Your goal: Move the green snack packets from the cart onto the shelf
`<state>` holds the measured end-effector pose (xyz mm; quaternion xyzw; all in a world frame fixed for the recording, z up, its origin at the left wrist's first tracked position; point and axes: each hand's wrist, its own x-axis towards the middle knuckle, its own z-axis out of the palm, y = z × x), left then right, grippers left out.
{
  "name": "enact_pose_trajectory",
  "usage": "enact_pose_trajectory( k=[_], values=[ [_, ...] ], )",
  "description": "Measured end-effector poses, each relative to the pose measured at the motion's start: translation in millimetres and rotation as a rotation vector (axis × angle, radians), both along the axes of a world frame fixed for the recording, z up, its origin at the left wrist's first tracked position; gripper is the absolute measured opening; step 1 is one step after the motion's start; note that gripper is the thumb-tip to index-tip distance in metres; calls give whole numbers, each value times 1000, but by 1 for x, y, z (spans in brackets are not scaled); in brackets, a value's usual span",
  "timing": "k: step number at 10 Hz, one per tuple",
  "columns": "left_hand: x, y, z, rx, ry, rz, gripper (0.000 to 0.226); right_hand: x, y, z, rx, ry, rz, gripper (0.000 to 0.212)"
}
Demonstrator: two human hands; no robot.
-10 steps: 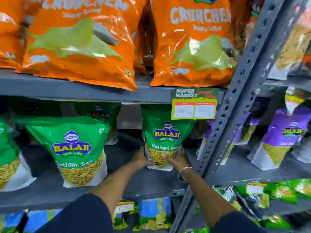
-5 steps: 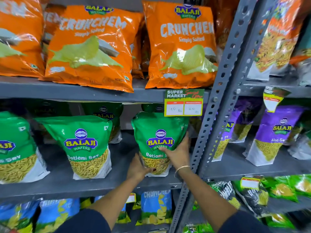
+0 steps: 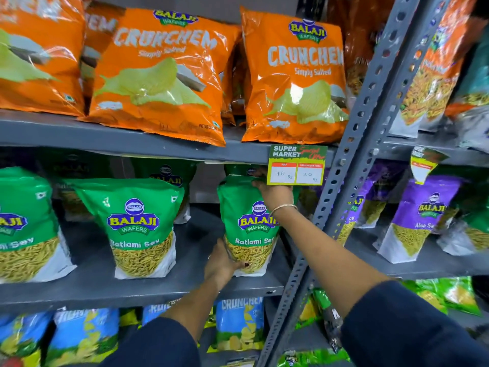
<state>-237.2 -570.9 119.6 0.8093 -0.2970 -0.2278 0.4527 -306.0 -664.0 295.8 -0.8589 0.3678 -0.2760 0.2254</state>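
Grey slotted-steel shelving fills the view, stocked in tiers: orange crisp bags [image 3: 293, 83] above, green packets on the middle shelf [image 3: 185, 284], blue bags [image 3: 239, 324] below, purple packets [image 3: 420, 215] in the next bay. The green snack packet [image 3: 246, 223] in hand stands upright near the right end of the middle shelf, close to the front edge and just left of the upright post [image 3: 341, 181], its long axis vertical and its printed face forward. A second green packet [image 3: 140, 226] stands further left along the same shelf, and more stand behind at the back edge. The left hand [image 3: 221, 263] cups the packet's lower left corner, fingers closed against its side and base. The right hand [image 3: 274, 194] lies over the packet's top right, just under the price tag [image 3: 297, 165], fingers curled onto the upper seal; the tag hides how firmly they press. Both hands thus bracket the packet from opposite corners, along its height, with the right hand the higher. Judged from this pose, placement is nearly complete: the base rests on the shelf, and what remains is to square the packet and release. The cart is out of view, so the number of packets left cannot be told.
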Motion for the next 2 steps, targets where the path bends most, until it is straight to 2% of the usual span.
enact_pose_trajectory(
  k=[1, 2],
  values=[
    [0, 0, 4, 9, 5, -30, 78, -4, 15, -3, -245, 122, 0, 45],
    [-7, 12, 11, 89, -26, -18, 103, -18, 45, -22, -648, 149, 1, 64]
  ],
)
